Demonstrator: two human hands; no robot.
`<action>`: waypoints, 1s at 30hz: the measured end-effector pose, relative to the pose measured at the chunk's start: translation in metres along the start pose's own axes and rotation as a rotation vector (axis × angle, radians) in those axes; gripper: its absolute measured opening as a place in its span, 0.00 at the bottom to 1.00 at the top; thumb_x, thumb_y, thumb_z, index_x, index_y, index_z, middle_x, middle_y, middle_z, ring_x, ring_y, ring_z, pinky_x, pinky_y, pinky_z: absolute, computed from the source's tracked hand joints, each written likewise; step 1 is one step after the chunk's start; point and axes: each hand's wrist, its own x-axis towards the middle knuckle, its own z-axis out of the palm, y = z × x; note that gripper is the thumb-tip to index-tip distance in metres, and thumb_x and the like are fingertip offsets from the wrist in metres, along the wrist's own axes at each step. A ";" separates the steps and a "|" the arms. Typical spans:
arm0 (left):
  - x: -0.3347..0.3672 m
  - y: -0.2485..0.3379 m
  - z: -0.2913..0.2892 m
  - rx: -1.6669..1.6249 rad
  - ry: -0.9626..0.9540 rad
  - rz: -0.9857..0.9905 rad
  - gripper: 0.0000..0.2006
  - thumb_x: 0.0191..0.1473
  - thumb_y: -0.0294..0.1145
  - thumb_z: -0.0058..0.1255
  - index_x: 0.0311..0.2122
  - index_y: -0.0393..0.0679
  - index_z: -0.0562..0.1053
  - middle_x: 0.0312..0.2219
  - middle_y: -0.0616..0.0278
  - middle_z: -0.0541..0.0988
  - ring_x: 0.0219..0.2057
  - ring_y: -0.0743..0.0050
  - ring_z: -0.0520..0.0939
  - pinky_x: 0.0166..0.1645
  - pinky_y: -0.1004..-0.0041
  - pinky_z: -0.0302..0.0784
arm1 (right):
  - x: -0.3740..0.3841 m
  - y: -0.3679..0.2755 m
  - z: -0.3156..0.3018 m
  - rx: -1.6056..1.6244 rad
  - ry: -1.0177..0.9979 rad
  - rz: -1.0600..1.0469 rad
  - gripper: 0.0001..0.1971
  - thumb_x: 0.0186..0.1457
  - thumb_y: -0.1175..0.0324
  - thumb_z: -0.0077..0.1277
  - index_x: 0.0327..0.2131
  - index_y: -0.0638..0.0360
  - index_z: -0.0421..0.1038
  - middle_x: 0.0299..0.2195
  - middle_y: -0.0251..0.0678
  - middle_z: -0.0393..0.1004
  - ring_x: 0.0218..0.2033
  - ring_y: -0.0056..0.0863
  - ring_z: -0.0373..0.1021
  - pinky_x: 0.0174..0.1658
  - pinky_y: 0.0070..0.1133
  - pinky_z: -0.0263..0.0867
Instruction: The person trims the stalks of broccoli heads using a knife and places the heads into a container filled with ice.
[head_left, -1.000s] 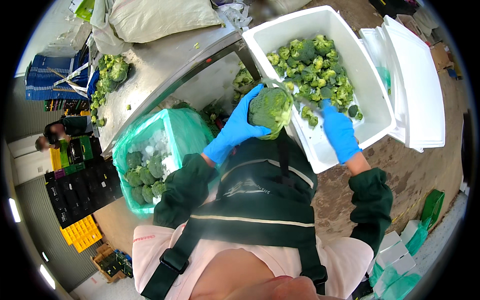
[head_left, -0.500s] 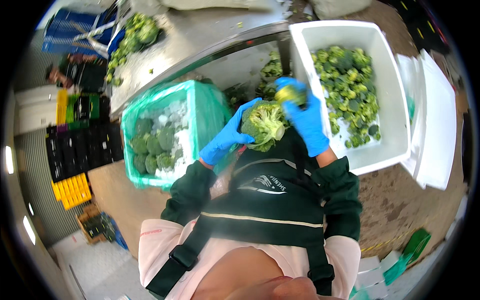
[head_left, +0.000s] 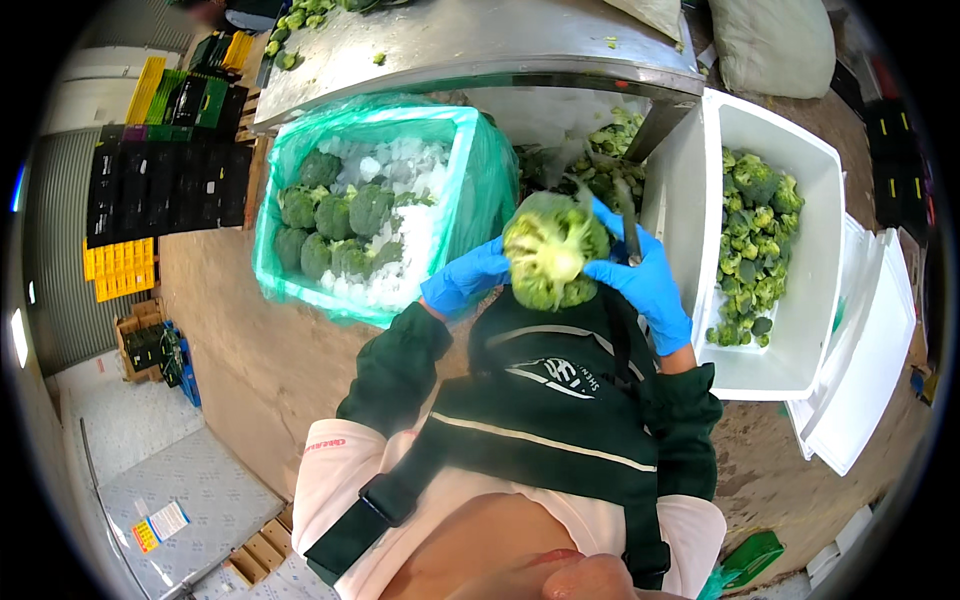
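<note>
A broccoli head (head_left: 553,252) is held in front of my apron, its pale cut stem facing up toward me. My blue-gloved left hand (head_left: 468,278) grips it from the left side, the fingers partly hidden beneath it. On its right side, my blue-gloved right hand (head_left: 645,285) has its thumb against the head. A small knife (head_left: 631,228) shows between that hand's thumb and fingers, its narrow blade pointing away from me; part of it is hidden.
To the left, a green-lined box (head_left: 465,150) holds broccoli heads on ice. A white bin (head_left: 800,330) of florets stands right, white lids (head_left: 880,340) beside it. A metal table (head_left: 480,45) spans the far side; broccoli trimmings (head_left: 615,150) lie beneath it.
The blurred yellow-green piece in my right hand is gone from it. That hand has come down against the broccoli head, and the knife now shows. The whole view has shifted.
</note>
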 end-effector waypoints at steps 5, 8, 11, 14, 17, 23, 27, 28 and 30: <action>0.038 -0.015 0.018 0.267 0.120 0.176 0.47 0.35 0.32 0.66 0.61 0.44 0.51 0.57 0.62 0.58 0.58 0.68 0.60 0.60 0.67 0.56 | -0.025 -0.027 -0.019 -0.821 0.054 -0.201 0.28 0.48 0.72 0.51 0.55 0.49 0.60 0.43 0.39 0.68 0.36 0.37 0.70 0.38 0.26 0.66; 0.067 -0.032 0.015 0.440 0.188 0.424 0.48 0.34 0.26 0.66 0.60 0.44 0.51 0.58 0.63 0.57 0.58 0.68 0.60 0.60 0.68 0.55 | -0.064 -0.018 -0.043 -1.280 0.170 -0.149 0.24 0.51 0.70 0.44 0.54 0.53 0.61 0.30 0.40 0.65 0.18 0.38 0.66 0.20 0.32 0.63; 0.090 -0.034 0.026 0.583 0.173 0.560 0.47 0.34 0.25 0.66 0.60 0.45 0.51 0.58 0.61 0.55 0.58 0.67 0.59 0.61 0.68 0.55 | -0.084 -0.009 -0.055 -1.408 0.201 -0.085 0.27 0.51 0.72 0.44 0.57 0.49 0.57 0.29 0.41 0.65 0.19 0.37 0.66 0.22 0.30 0.62; 0.107 -0.038 0.036 0.726 0.110 0.621 0.45 0.36 0.21 0.63 0.59 0.46 0.51 0.59 0.61 0.53 0.58 0.66 0.59 0.61 0.67 0.56 | -0.091 -0.016 -0.066 -1.524 0.228 -0.047 0.25 0.50 0.74 0.43 0.54 0.54 0.60 0.29 0.40 0.66 0.18 0.35 0.67 0.20 0.30 0.63; 0.125 -0.044 0.052 0.778 0.064 0.621 0.43 0.37 0.18 0.60 0.59 0.46 0.51 0.59 0.61 0.53 0.59 0.66 0.58 0.61 0.67 0.56 | -0.095 -0.010 -0.086 -1.522 0.304 0.076 0.22 0.50 0.73 0.43 0.51 0.57 0.62 0.29 0.41 0.68 0.20 0.36 0.68 0.21 0.31 0.64; 0.155 -0.050 0.088 0.742 -0.044 0.490 0.43 0.39 0.16 0.56 0.60 0.47 0.50 0.59 0.61 0.54 0.59 0.67 0.58 0.60 0.68 0.56 | -0.131 0.041 -0.188 -1.120 0.719 0.120 0.13 0.54 0.65 0.45 0.41 0.62 0.69 0.27 0.45 0.73 0.28 0.42 0.72 0.31 0.31 0.68; 0.161 -0.068 0.104 0.733 -0.119 0.468 0.42 0.39 0.18 0.58 0.60 0.47 0.51 0.58 0.62 0.55 0.58 0.68 0.59 0.60 0.68 0.56 | -0.105 -0.024 -0.126 -0.720 0.587 0.132 0.18 0.46 0.55 0.53 0.33 0.62 0.74 0.27 0.45 0.74 0.30 0.41 0.71 0.34 0.28 0.66; 0.162 -0.071 0.107 0.731 -0.138 0.512 0.42 0.39 0.18 0.59 0.60 0.47 0.51 0.58 0.62 0.55 0.58 0.69 0.59 0.60 0.69 0.57 | -0.095 -0.028 -0.126 -0.684 0.544 0.180 0.18 0.46 0.55 0.53 0.31 0.62 0.74 0.25 0.46 0.74 0.27 0.43 0.70 0.31 0.30 0.66; 0.164 -0.073 0.110 0.679 -0.135 0.495 0.43 0.39 0.20 0.60 0.60 0.47 0.51 0.58 0.62 0.55 0.58 0.70 0.59 0.60 0.69 0.57 | -0.086 -0.025 -0.122 -0.630 0.602 0.114 0.17 0.45 0.57 0.54 0.29 0.63 0.73 0.22 0.44 0.72 0.22 0.41 0.68 0.27 0.29 0.64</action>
